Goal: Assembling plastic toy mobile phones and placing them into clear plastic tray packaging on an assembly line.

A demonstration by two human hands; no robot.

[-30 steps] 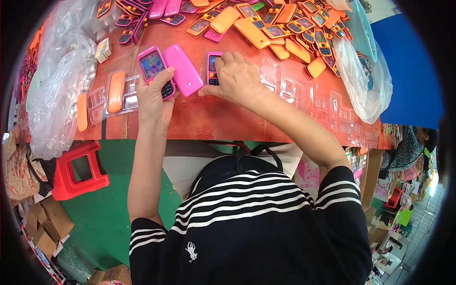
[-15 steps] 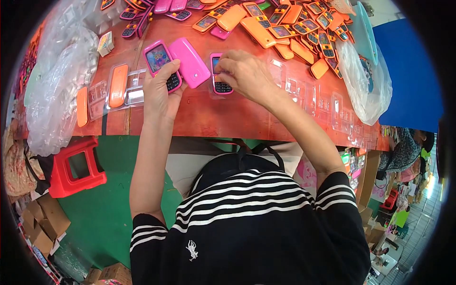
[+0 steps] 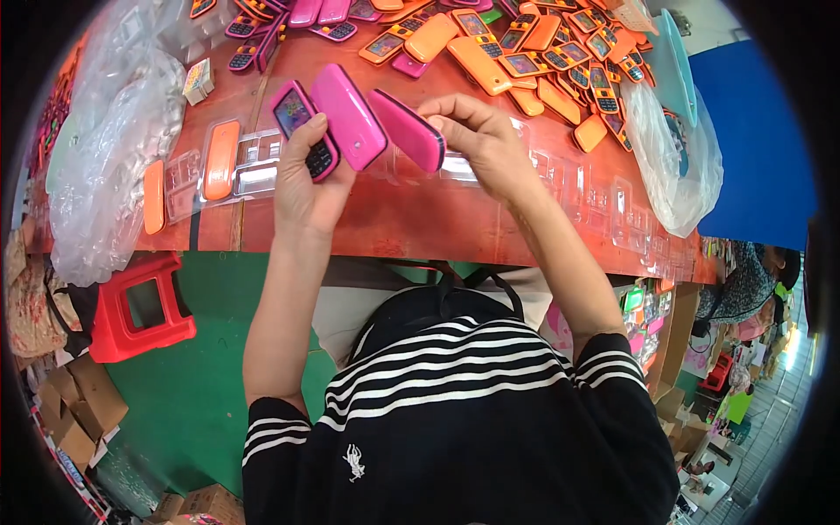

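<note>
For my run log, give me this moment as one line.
Left hand: two pink toy phones, one showing its screen | right hand: another pink toy phone, tilted | red table: orange toy phones, clear plastic trays

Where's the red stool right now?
In the head view, the red stool is at left on the green floor, near the red table's edge and the clear plastic bag.

Red table (image 3: 420, 219): heaped orange phones (image 3: 525, 64), clear trays (image 3: 258, 150), card stack (image 3: 199, 81).

I see pink phones (image 3: 348, 118) in the middle, orange phones (image 3: 479, 66) up top, a red table (image 3: 376, 219), green floor (image 3: 192, 376) and a black shirt (image 3: 472, 446) with white stripes.
</note>
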